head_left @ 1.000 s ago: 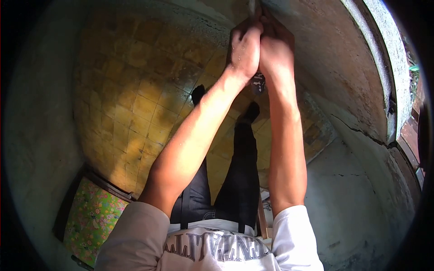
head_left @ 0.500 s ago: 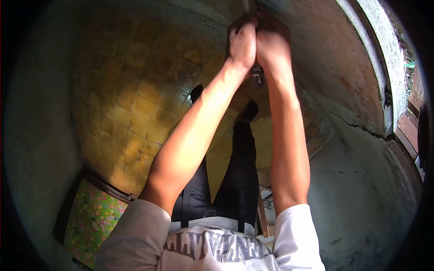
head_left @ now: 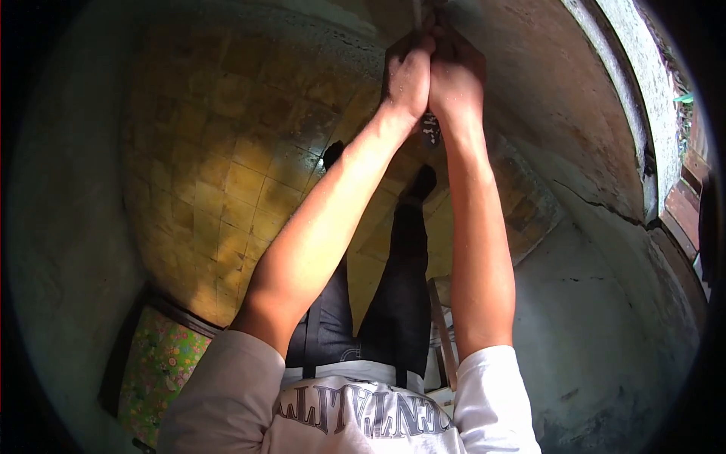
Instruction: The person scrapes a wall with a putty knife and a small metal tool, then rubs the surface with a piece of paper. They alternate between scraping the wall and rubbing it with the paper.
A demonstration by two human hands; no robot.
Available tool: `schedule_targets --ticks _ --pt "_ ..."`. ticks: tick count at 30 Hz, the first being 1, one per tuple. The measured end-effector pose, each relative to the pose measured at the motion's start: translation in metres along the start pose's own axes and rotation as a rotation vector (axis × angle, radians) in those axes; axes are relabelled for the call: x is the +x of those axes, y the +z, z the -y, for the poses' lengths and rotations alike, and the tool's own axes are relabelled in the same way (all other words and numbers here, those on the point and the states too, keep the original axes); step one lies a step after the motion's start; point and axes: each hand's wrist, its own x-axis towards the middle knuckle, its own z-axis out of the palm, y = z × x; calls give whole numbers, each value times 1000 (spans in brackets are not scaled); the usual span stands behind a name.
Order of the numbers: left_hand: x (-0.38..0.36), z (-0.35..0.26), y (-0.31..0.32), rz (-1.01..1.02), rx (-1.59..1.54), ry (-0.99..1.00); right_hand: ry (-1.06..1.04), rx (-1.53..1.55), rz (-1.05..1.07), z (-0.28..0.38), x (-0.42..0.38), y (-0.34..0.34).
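Hands point(head_left: 431, 76) around upright rod point(head_left: 417, 11)

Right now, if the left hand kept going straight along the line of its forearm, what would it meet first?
Probably the curved concrete wall just beyond the clasped hands. The left hand is pressed against the right hand, both closed around a thin upright rod. Depth is unclear here.
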Motion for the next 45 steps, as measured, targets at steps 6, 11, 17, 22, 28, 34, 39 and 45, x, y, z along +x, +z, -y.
schedule_targets --ticks 6,11,17,22,28,34,39,45 --pt "7 8 -3 33 31 8 -52 -55 -4 -7 9 -2" --pt "4 5 1 13 -9 11 -114 -101 -1 -20 13 -6" --pt "22 3 -4 -112 161 -4 -92 -261 99 -42 43 14" --pt "10 7 -4 -61 157 124 -66 48 41 -15 5 5" --pt "2 27 -8 45 345 144 -5 258 87 -41 2 -1" --pt "2 49 -21 121 571 314 21 413 150 -80 6 3" --pt "13 55 -25 130 617 560 -297 137 62 -102 10 19" --pt "7 58 -22 110 559 422 33 522 152 -102 7 19"
